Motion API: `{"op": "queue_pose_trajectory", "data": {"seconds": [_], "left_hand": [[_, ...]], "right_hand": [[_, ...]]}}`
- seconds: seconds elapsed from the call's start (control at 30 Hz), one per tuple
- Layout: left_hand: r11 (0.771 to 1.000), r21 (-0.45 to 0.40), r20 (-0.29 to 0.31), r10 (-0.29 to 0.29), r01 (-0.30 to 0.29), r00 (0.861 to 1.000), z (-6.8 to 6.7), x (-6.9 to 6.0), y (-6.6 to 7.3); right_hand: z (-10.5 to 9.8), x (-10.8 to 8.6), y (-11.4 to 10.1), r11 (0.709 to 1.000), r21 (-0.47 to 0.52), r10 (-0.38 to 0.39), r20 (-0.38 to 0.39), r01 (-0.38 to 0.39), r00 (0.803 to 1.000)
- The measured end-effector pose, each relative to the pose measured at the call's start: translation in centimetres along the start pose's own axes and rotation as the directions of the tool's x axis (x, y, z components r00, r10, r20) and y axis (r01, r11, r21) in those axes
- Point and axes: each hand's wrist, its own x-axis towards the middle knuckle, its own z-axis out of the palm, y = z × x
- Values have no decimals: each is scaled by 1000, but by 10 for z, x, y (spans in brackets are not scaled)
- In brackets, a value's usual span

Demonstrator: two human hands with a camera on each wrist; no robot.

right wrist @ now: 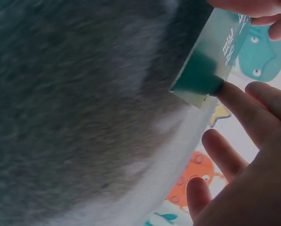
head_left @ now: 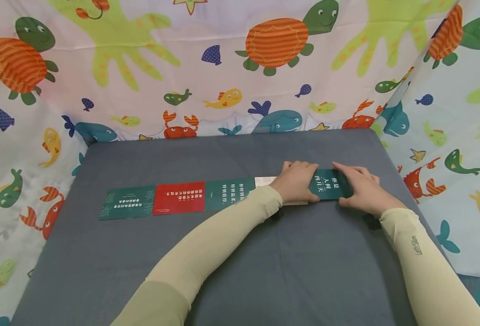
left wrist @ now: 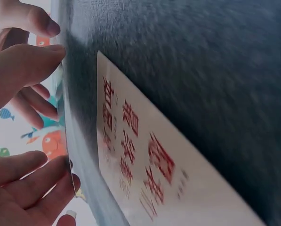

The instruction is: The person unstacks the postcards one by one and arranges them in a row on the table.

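In the head view a dark green card [head_left: 325, 184] with white Chinese writing lies between the two hands, at the right end of a row of cards. My left hand [head_left: 296, 182] grips its left end with thumb and fingers at opposite edges. The right hand [head_left: 362, 188] holds the other end between thumb and index finger. Below the left hand is a cream card [left wrist: 135, 150] with red characters, partly covered in the head view. In the right wrist view an index fingertip [right wrist: 217, 87] touches a corner of the green card. Whether that card touches the table cannot be told.
Leftward along the row lie a green card [head_left: 223, 194], a red card [head_left: 178, 198] and another green card [head_left: 127, 203], nearly end to end. They rest on a grey cloth-covered table [head_left: 305, 262]. A curtain [head_left: 223, 40] printed with sea animals hangs behind and at the sides.
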Motion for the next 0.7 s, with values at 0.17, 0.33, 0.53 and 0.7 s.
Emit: {"op": "queue_pose_trajectory", "data": {"seconds": [0.17, 0.33, 0.53, 0.7], "left_hand": [[1000, 7, 15, 11, -11, 1000, 7, 2, 6], [1000, 0, 21, -6, 6, 1000, 13, 1, 4], [1000, -15, 12, -19, 19, 1000, 16, 0, 0], [1000, -28, 5, -8, 9, 1000, 15, -3, -3]], "right_hand": [[6, -3, 8, 1000, 4, 26, 14, -26, 1000], [9, -3, 7, 999, 13, 43, 21, -44, 999], [7, 0, 2, 999, 7, 48, 25, -48, 999], [5, 0, -2, 1000, 7, 24, 5, -24, 1000]]}}
